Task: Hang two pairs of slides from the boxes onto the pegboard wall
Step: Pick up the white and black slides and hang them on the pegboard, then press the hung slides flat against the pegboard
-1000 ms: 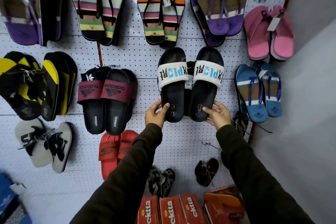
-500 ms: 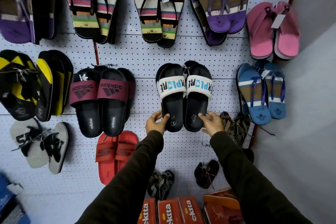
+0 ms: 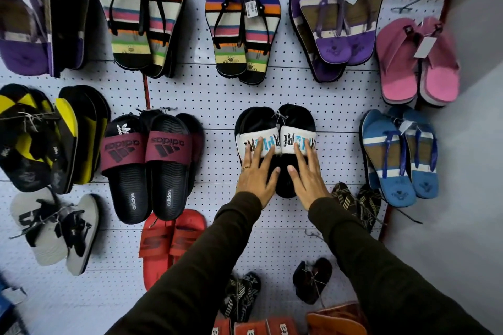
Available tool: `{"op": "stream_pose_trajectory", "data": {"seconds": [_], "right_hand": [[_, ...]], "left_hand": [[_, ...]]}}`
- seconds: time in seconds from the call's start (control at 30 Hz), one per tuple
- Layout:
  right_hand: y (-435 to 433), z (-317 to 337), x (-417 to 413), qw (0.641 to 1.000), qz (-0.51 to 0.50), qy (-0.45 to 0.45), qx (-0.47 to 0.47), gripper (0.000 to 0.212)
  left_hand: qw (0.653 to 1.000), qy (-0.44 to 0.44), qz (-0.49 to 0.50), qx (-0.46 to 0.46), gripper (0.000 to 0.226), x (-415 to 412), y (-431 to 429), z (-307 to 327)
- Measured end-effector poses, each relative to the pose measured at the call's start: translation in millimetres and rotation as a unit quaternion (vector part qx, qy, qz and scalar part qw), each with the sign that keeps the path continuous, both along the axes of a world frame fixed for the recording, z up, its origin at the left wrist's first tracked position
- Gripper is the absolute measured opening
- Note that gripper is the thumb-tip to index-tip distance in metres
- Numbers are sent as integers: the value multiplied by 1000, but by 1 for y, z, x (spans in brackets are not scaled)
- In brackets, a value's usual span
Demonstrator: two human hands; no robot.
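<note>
Left hand and right hand flat, fingers spread, pressing black slides on pegboard centre, gripping nothing. Strap lettering, heels partly hidden. Orange boxes cut off below.

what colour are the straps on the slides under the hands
White straps with black and light blue lettering, on black slides; head view shows it best.

Both hands — left hand, right hand — lie flat, seemingly pressing black slides against pegboard.
</note>
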State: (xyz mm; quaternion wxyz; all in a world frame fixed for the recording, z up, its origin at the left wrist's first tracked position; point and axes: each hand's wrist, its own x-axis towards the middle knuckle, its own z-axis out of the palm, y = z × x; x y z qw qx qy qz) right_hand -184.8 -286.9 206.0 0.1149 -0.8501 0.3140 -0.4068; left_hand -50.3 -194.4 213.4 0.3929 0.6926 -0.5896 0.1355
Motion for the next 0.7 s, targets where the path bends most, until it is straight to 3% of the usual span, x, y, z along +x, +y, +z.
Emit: {"op": "stream_pose_trajectory", "data": {"seconds": [0.13, 0.33, 0.53, 0.7], "right_hand": [[-7, 7, 7, 1000, 5, 11, 10, 62], [-1, 7, 11, 1000, -25, 8, 6, 64], [31, 3, 27, 993, -100, -37, -50, 60], [70, 2, 75, 990, -88, -42, -105, 59]], "left_hand": [[997, -15, 26, 68, 65, 12, -10, 7], [995, -38, 30, 85, 63, 18, 4, 18], [994, -72, 70, 32, 60, 44, 44, 14], [981, -123, 151, -10, 58, 95, 95, 15]]}}
